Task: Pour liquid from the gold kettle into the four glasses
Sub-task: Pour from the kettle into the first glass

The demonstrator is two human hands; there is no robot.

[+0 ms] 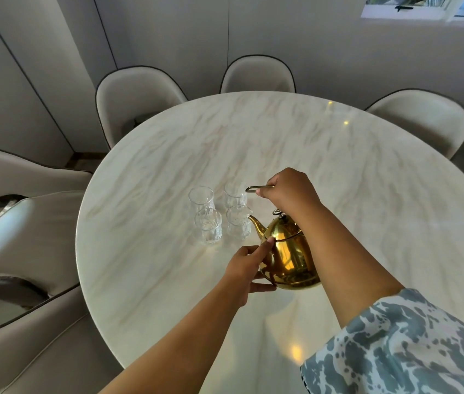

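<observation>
A shiny gold kettle [287, 255] hangs tilted above the white marble table [324, 166], its spout tip at the rim of the near right glass [238, 223]. My right hand [290, 189] grips the kettle's wire handle from above. My left hand [246, 265] steadies the kettle's left side, with one finger on the lid edge and the thumb under the base. Several clear glasses stand in a tight square: far left glass [201, 198], far right glass [234, 193], near left glass [208, 228]. The near left one seems to hold clear liquid at the bottom.
Cream upholstered chairs ring the oval table: one at the back left [134, 100], one at the back middle [258, 75], one at the right [424, 120], more along the left [26, 237]. My patterned sleeve [401, 345] fills the lower right.
</observation>
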